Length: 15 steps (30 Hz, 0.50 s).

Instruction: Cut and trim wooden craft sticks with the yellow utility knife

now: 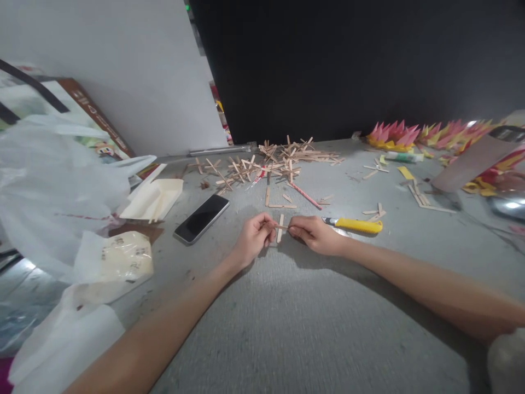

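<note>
Between my two hands runs a short wooden craft stick (pixel 281 226), pinched at one end by the fingertips of my left hand (pixel 257 236) and at the other by my right hand (pixel 314 234). Another craft stick (pixel 280 235) passes beneath it, roughly crosswise; whether the two touch, I cannot tell. Just beyond my right hand lies a yellow utility knife (pixel 356 225) with its blade end toward the hand. A heap of craft sticks (pixel 287 158), several joined in crosses, sits farther back. A red-striped straw (pixel 305 195) lies in front of it.
A dark phone (pixel 202 219) lies left of my hands. Farther left are a cream food tray (pixel 153 200), a wrapped packet (pixel 127 257) and a white plastic bag (pixel 61 186). Pink and yellow paper flowers (pixel 394 135) and a tumbler (pixel 471 161) stand at the right.
</note>
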Each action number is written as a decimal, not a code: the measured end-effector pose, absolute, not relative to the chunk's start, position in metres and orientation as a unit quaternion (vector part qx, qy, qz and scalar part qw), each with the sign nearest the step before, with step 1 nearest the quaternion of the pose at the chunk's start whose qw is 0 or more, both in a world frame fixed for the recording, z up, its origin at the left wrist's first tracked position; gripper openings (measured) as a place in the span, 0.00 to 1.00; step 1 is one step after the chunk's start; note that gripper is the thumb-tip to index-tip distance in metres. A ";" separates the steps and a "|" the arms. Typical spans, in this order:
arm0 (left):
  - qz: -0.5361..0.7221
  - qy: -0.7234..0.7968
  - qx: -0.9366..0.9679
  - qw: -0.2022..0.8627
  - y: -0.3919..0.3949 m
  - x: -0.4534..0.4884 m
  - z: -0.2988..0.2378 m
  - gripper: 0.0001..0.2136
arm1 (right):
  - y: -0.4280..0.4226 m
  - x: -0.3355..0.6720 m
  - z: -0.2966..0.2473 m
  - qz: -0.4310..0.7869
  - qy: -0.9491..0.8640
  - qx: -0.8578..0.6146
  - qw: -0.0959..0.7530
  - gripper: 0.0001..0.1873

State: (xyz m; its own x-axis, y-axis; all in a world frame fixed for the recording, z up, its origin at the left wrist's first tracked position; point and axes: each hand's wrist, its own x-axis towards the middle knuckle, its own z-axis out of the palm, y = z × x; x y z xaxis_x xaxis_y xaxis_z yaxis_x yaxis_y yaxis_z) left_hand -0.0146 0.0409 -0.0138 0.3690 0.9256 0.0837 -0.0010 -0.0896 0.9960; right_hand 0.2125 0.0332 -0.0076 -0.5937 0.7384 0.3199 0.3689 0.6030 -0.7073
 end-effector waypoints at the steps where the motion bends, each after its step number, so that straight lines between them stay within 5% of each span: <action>1: 0.414 0.383 0.615 0.551 0.040 -0.013 -0.012 0.18 | 0.033 0.213 -0.008 0.295 -0.841 -0.332 0.308 0.16; 6: 0.442 0.411 0.684 0.409 0.029 -0.005 -0.009 0.12 | 0.042 0.218 -0.004 0.219 -0.822 -0.428 0.305 0.17; 9: 0.475 0.411 0.734 0.261 0.023 -0.004 -0.010 0.22 | 0.049 0.222 0.000 0.183 -0.795 -0.509 0.273 0.19; 15: 0.309 0.381 0.861 0.136 0.015 -0.006 -0.008 0.09 | 0.048 0.223 0.006 0.216 -0.821 -0.495 0.183 0.26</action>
